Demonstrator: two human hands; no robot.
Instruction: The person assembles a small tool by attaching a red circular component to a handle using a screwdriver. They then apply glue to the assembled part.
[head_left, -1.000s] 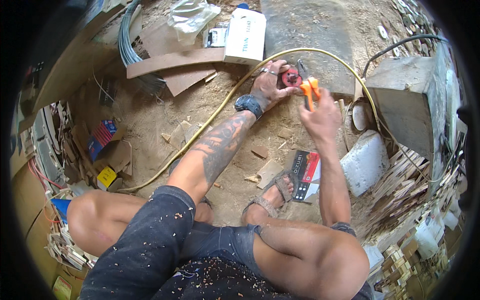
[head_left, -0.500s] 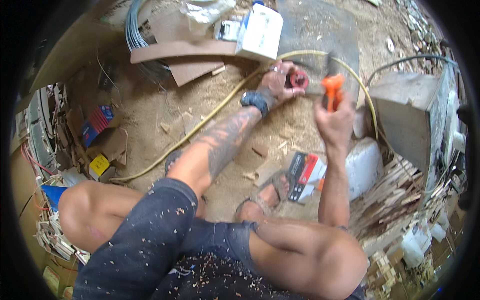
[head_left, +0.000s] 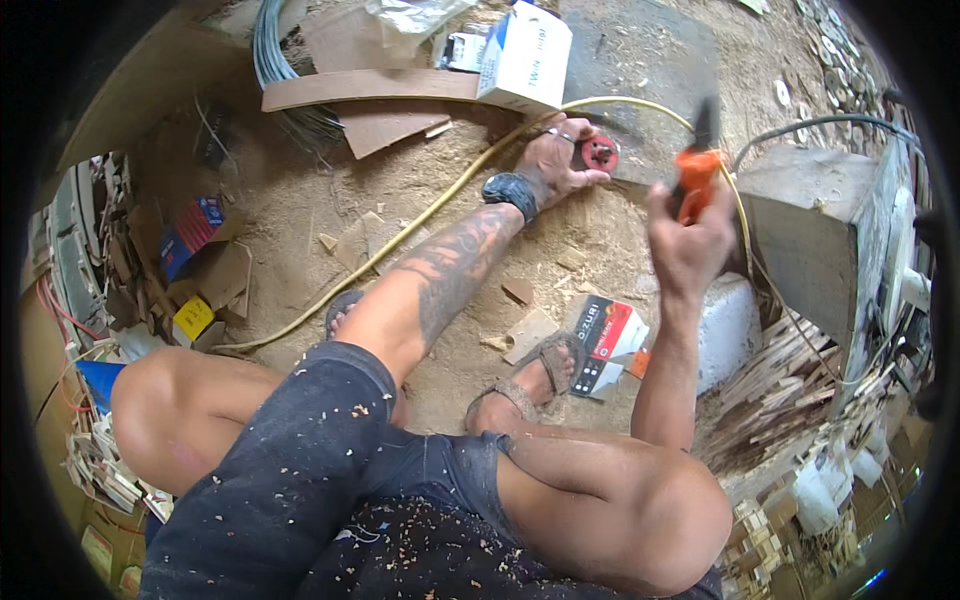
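Note:
My left hand (head_left: 560,160) reaches forward to the ground, its fingers and thumb closed around the side of a round red piece (head_left: 600,154) with a dark centre. The piece sits by the edge of a grey board (head_left: 640,60); its exact kind is unclear. Raised to the right of it, my right hand (head_left: 688,235) grips orange-handled pliers (head_left: 698,180). Their dark tip points up and away, smeared by motion. A gap separates the pliers from the red piece.
A yellow hose (head_left: 440,205) curves behind both hands. Beyond my left hand stand a white box (head_left: 525,55) and wood offcuts (head_left: 370,90). A grey block-like box (head_left: 800,200) is at the right, above a heap of wood strips (head_left: 770,400). A red-and-black carton (head_left: 605,340) lies by my foot.
My right hand has moved to the right with the pliers. My left hand keeps its hold on the red piece in nearly the same place.

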